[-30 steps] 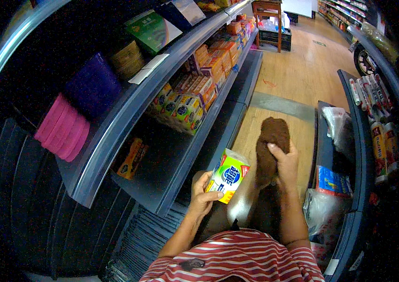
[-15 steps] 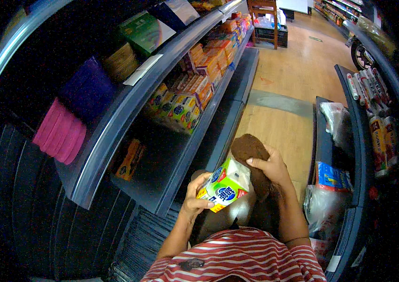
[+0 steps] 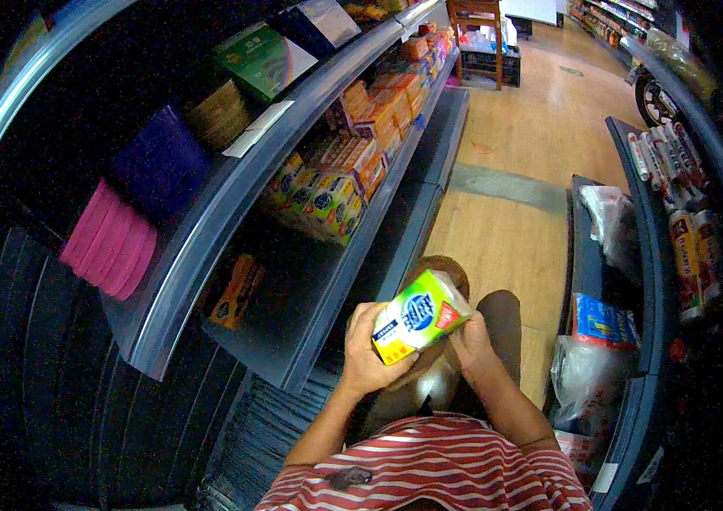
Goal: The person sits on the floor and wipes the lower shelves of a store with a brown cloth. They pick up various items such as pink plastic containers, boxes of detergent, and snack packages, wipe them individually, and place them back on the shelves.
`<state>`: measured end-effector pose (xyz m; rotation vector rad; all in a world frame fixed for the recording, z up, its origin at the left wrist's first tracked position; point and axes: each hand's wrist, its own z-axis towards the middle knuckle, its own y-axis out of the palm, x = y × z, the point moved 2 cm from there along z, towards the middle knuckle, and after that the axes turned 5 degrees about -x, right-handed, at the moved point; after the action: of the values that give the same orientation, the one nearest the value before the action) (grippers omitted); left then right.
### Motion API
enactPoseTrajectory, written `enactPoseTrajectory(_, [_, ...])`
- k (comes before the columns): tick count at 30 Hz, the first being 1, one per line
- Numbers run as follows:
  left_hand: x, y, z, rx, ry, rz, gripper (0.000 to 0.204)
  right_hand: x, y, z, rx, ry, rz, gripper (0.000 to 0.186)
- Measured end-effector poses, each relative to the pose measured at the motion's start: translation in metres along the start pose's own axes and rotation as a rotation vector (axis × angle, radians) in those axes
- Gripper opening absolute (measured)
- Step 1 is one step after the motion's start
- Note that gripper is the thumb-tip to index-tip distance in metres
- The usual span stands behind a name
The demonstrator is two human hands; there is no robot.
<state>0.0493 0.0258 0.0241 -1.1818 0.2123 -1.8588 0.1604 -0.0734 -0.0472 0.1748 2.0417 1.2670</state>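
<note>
A green, yellow and white wrapped pack (image 3: 417, 317) with a blue oval label is tilted in front of my lap. My left hand (image 3: 368, 353) is closed round its left end, with the thumb along the lower edge. At the pack's right end, my right hand (image 3: 470, 342) is closed with a brown cloth (image 3: 445, 266) bunched behind the pack. Part of the cloth shows above the pack, and the right fingertips are hidden behind it.
Left, a dark shelf (image 3: 293, 315) bears similar green-yellow packs (image 3: 323, 200), orange boxes (image 3: 391, 102) and an orange pack (image 3: 239, 291). Above are pink stacked items (image 3: 110, 238). Right, another shelf (image 3: 647, 341) holds bagged goods (image 3: 604, 319) and tubes (image 3: 685, 255). A wooden chair (image 3: 498, 43) stands ahead.
The right hand with the cloth has come down and left to the pack, and the cloth is now mostly behind it. The pack has moved slightly up and right and turned.
</note>
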Motion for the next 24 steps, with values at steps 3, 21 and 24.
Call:
enactPoseTrajectory(3, [0.0,0.007,-0.003,-0.064,-0.016,0.006,0.067,-0.004,0.005,-0.005,-0.03,-0.028,0.016,0.023])
enactPoseTrajectory(21, [-0.033,0.025,-0.022,-0.055,-0.806,-1.251,0.04,-0.001,-0.012,0.004,-0.048,-0.017,0.098,0.027])
enactPoseTrajectory(24, [-0.043,0.033,-0.027,-0.089,-0.852,-1.4,0.039,-0.001,-0.01,0.004,-0.038,0.022,0.101,0.027])
